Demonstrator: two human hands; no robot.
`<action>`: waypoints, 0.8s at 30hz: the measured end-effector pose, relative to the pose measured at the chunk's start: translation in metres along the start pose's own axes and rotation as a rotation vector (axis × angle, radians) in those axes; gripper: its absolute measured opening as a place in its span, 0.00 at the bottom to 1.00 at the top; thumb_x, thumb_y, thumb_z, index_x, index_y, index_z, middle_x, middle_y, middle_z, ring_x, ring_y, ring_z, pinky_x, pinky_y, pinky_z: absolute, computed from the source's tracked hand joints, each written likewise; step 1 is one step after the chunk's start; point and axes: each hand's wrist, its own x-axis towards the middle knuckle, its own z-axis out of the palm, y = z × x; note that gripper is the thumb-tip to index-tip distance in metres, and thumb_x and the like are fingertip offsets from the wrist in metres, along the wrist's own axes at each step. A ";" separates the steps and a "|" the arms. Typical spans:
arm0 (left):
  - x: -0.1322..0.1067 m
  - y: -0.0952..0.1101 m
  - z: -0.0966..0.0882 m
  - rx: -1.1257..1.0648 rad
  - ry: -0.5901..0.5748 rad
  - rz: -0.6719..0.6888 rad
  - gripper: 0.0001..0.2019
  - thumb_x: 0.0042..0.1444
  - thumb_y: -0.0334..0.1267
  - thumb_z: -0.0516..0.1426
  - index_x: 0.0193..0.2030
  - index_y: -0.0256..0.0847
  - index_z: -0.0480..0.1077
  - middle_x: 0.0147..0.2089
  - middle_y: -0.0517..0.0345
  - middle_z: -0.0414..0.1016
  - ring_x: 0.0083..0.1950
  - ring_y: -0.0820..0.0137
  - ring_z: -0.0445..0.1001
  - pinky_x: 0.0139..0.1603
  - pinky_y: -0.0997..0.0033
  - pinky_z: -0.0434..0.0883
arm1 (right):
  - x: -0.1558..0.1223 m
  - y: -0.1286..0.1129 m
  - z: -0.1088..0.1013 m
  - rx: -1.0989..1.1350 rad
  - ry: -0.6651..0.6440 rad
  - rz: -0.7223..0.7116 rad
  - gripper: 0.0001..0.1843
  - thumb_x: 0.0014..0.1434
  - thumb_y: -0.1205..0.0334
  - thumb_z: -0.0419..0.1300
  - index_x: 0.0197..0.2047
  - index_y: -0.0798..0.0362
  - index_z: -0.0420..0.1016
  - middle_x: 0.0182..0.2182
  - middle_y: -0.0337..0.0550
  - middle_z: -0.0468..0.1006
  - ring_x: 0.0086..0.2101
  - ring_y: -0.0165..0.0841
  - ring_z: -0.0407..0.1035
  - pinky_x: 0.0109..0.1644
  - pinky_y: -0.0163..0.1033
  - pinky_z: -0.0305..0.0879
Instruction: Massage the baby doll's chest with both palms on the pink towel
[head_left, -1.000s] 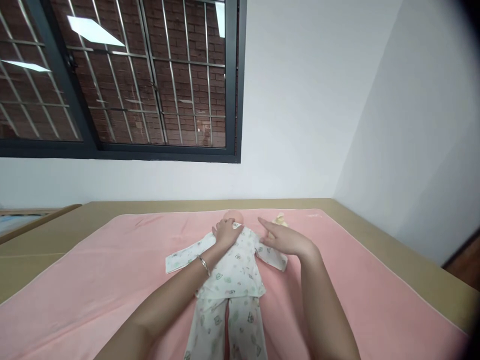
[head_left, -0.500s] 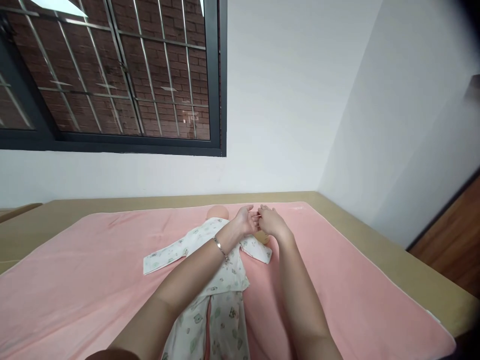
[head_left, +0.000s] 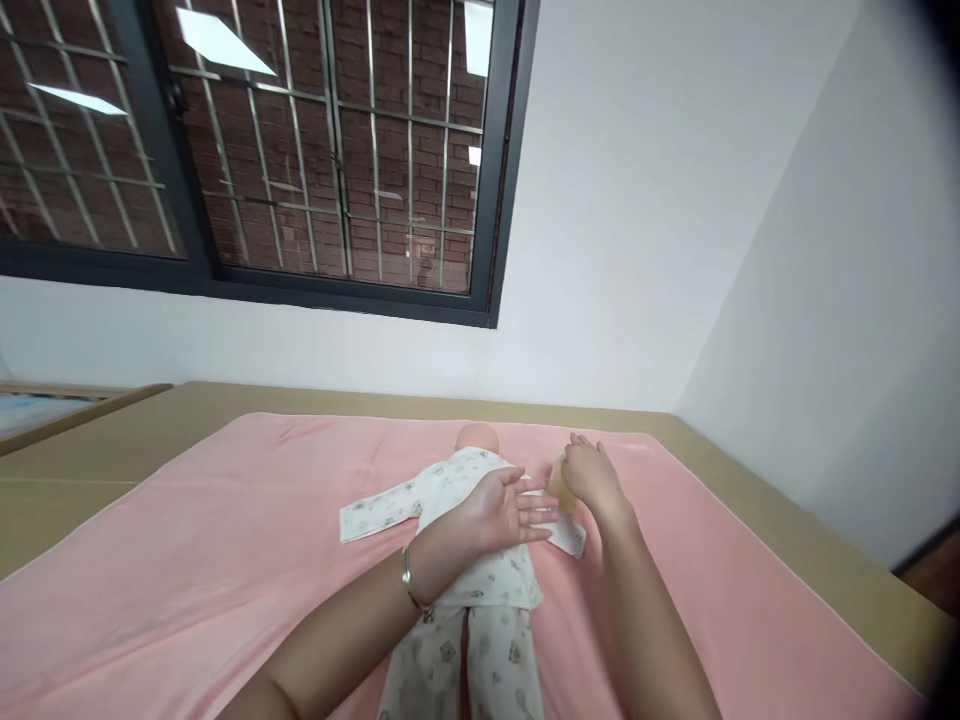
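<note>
A doll (head_left: pixel 477 437) with a smooth round head lies on the pink blanket, dressed in a white printed top (head_left: pixel 450 490) and matching trousers (head_left: pixel 495 665). My left hand (head_left: pixel 506 510) is over the top, palm up with fingers spread, holding nothing. A bracelet (head_left: pixel 409 575) circles that wrist. To its right, my right hand (head_left: pixel 596 475) is curled at a yellowish bottle-like thing (head_left: pixel 559 488) above the doll's right-side sleeve (head_left: pixel 570 538). Its exact kind is unclear. My left arm partly hides the top.
The pink blanket (head_left: pixel 247 560) covers much of a tan surface (head_left: pixel 90 480). Behind it rises a white wall with a barred, dark-framed window (head_left: pixel 337 150). A wooden-edged frame (head_left: pixel 82 415) stands at the far left.
My hands have moved apart. My left hand has turned palm up with its fingers spread; my right hand is now at the yellowish thing, which stands more upright. The view has shifted left.
</note>
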 end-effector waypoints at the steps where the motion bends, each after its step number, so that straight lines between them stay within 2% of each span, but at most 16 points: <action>1: -0.010 -0.001 -0.003 -0.006 0.002 0.009 0.21 0.63 0.46 0.50 0.54 0.33 0.67 0.48 0.38 0.78 0.45 0.56 0.80 0.47 0.56 0.75 | -0.003 -0.003 -0.002 0.012 0.031 -0.010 0.26 0.60 0.74 0.47 0.58 0.69 0.73 0.67 0.67 0.60 0.67 0.52 0.54 0.69 0.59 0.48; 3: -0.028 -0.002 -0.006 -0.020 0.037 0.042 0.21 0.63 0.45 0.50 0.55 0.32 0.68 0.48 0.39 0.78 0.46 0.57 0.80 0.49 0.58 0.75 | -0.011 -0.014 -0.007 0.066 0.124 -0.066 0.29 0.61 0.73 0.46 0.64 0.68 0.67 0.68 0.63 0.58 0.69 0.52 0.49 0.70 0.60 0.49; 5: -0.041 0.002 -0.006 -0.039 0.085 0.081 0.20 0.63 0.44 0.49 0.55 0.32 0.68 0.49 0.41 0.78 0.48 0.59 0.79 0.51 0.60 0.74 | -0.024 -0.033 -0.011 0.171 0.200 -0.170 0.30 0.65 0.69 0.44 0.68 0.66 0.61 0.69 0.59 0.57 0.70 0.49 0.46 0.72 0.58 0.46; 7: -0.055 0.007 -0.003 -0.067 0.097 0.128 0.20 0.65 0.44 0.48 0.54 0.34 0.69 0.49 0.43 0.78 0.50 0.61 0.79 0.54 0.61 0.73 | -0.041 -0.060 -0.011 0.330 0.195 -0.319 0.30 0.69 0.63 0.42 0.71 0.60 0.56 0.71 0.53 0.55 0.71 0.42 0.45 0.74 0.55 0.45; 9: -0.069 0.013 0.001 -0.102 0.017 0.187 0.20 0.66 0.44 0.46 0.55 0.37 0.70 0.48 0.45 0.78 0.51 0.61 0.78 0.57 0.60 0.72 | -0.059 -0.088 -0.006 0.430 0.145 -0.471 0.30 0.71 0.56 0.42 0.74 0.50 0.50 0.72 0.45 0.50 0.72 0.39 0.41 0.74 0.57 0.44; 12: -0.092 0.020 0.005 -0.130 -0.085 0.200 0.21 0.67 0.44 0.44 0.58 0.39 0.69 0.49 0.46 0.79 0.53 0.57 0.77 0.60 0.53 0.71 | -0.085 -0.119 0.005 0.453 0.159 -0.545 0.37 0.71 0.53 0.45 0.76 0.47 0.32 0.74 0.42 0.42 0.72 0.43 0.31 0.74 0.64 0.39; 16: -0.113 0.022 0.003 -0.175 -0.101 0.160 0.27 0.67 0.52 0.41 0.62 0.38 0.66 0.53 0.44 0.77 0.58 0.55 0.75 0.64 0.51 0.68 | -0.112 -0.130 0.018 0.398 0.230 -0.655 0.49 0.66 0.47 0.52 0.75 0.46 0.21 0.74 0.44 0.31 0.72 0.53 0.25 0.72 0.72 0.32; 18: -0.117 0.020 0.002 -0.168 -0.095 0.131 0.31 0.67 0.55 0.39 0.65 0.37 0.64 0.59 0.42 0.74 0.63 0.55 0.72 0.66 0.52 0.65 | -0.124 -0.130 0.025 0.360 0.246 -0.696 0.56 0.62 0.42 0.56 0.75 0.49 0.18 0.74 0.48 0.31 0.71 0.56 0.25 0.70 0.74 0.32; 20: -0.117 0.016 0.001 -0.132 -0.139 0.111 0.33 0.66 0.58 0.40 0.68 0.37 0.61 0.65 0.42 0.68 0.68 0.56 0.66 0.69 0.52 0.62 | -0.134 -0.131 0.030 0.310 0.298 -0.771 0.58 0.59 0.40 0.57 0.75 0.53 0.21 0.74 0.53 0.37 0.71 0.59 0.27 0.69 0.76 0.34; 22: -0.114 0.009 0.001 -0.081 -0.220 0.112 0.35 0.64 0.60 0.43 0.71 0.40 0.57 0.70 0.44 0.62 0.72 0.56 0.59 0.72 0.51 0.57 | -0.140 -0.131 0.031 0.231 0.436 -0.858 0.58 0.59 0.37 0.55 0.76 0.60 0.27 0.73 0.58 0.39 0.71 0.61 0.29 0.69 0.76 0.34; 24: -0.110 -0.003 0.003 -0.023 -0.263 0.152 0.37 0.61 0.61 0.46 0.72 0.43 0.54 0.74 0.48 0.56 0.75 0.55 0.53 0.73 0.47 0.53 | -0.144 -0.131 0.026 0.126 0.560 -0.921 0.57 0.61 0.34 0.52 0.75 0.67 0.32 0.73 0.61 0.36 0.71 0.61 0.31 0.70 0.72 0.31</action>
